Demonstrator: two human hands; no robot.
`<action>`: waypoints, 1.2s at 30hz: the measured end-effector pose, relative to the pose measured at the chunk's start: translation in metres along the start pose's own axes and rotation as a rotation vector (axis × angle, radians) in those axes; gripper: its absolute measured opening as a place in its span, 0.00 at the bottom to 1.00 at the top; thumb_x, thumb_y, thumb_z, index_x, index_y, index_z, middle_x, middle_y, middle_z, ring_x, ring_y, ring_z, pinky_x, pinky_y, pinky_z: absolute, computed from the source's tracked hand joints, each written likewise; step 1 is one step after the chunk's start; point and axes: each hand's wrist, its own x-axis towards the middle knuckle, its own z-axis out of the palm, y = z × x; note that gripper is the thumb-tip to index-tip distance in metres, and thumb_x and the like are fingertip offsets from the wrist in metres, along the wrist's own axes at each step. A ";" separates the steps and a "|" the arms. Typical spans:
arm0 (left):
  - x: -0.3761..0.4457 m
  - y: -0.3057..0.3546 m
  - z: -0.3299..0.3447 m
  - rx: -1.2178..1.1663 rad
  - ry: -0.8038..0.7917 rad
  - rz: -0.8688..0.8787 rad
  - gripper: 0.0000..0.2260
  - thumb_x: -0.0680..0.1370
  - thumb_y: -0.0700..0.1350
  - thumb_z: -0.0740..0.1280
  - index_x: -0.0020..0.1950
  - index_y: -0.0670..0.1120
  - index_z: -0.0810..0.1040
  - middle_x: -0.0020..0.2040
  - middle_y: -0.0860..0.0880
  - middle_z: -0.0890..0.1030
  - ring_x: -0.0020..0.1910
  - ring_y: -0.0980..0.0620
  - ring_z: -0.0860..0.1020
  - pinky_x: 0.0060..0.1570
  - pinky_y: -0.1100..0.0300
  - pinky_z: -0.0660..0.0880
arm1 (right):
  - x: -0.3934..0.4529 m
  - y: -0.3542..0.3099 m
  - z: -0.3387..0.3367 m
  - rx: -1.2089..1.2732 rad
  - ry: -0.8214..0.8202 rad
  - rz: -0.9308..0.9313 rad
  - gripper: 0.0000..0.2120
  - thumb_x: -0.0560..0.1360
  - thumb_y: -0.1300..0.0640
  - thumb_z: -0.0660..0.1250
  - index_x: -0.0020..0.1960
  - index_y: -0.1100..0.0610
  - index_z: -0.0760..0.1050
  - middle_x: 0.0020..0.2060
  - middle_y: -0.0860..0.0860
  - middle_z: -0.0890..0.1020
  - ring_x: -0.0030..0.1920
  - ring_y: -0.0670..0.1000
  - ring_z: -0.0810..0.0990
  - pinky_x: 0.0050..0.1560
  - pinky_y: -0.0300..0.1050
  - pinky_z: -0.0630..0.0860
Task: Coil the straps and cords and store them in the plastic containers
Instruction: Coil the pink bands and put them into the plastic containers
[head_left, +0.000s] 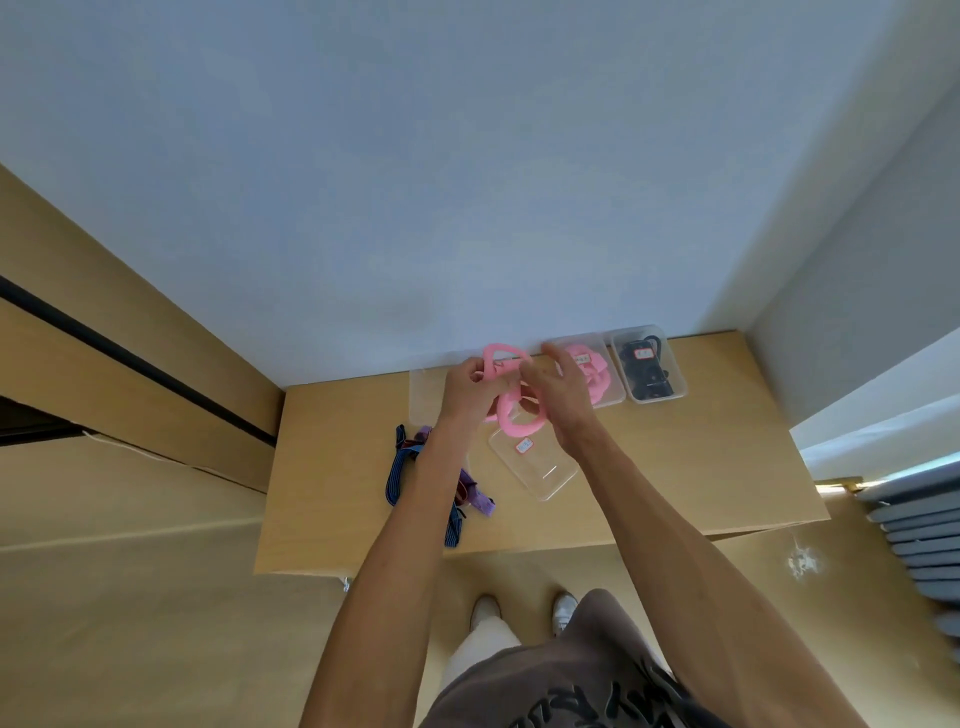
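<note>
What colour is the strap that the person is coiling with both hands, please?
Pink; the strap shows best in the head view, looped between both hands.

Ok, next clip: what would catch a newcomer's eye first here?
The bright pink strap, looped between the left hand and right hand above the wooden table, at its back. Next, two filled containers by the wall, one with pink straps, one with black cords.

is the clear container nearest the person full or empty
Empty: the clear container shows only the table through it, with a red-edged label. The pink strap is held above it in both hands.
</note>
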 end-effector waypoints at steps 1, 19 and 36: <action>-0.002 -0.003 0.001 -0.012 0.011 -0.003 0.07 0.73 0.44 0.76 0.47 0.45 0.81 0.43 0.46 0.84 0.37 0.51 0.82 0.33 0.60 0.77 | 0.000 0.005 -0.002 0.036 -0.010 0.016 0.25 0.74 0.58 0.72 0.68 0.50 0.68 0.51 0.56 0.84 0.46 0.55 0.87 0.43 0.47 0.83; 0.111 -0.071 -0.029 0.262 -0.005 0.071 0.19 0.74 0.33 0.70 0.63 0.46 0.79 0.51 0.49 0.84 0.47 0.49 0.83 0.46 0.59 0.81 | 0.119 0.057 0.067 -0.442 0.307 0.125 0.27 0.71 0.70 0.64 0.68 0.57 0.70 0.52 0.59 0.83 0.50 0.57 0.82 0.49 0.51 0.80; 0.193 -0.127 -0.014 1.043 0.029 0.343 0.13 0.76 0.45 0.73 0.59 0.44 0.80 0.58 0.46 0.80 0.55 0.46 0.77 0.53 0.55 0.77 | 0.200 0.113 0.073 -0.968 0.293 0.027 0.07 0.73 0.64 0.69 0.51 0.64 0.77 0.43 0.58 0.79 0.41 0.56 0.74 0.35 0.40 0.65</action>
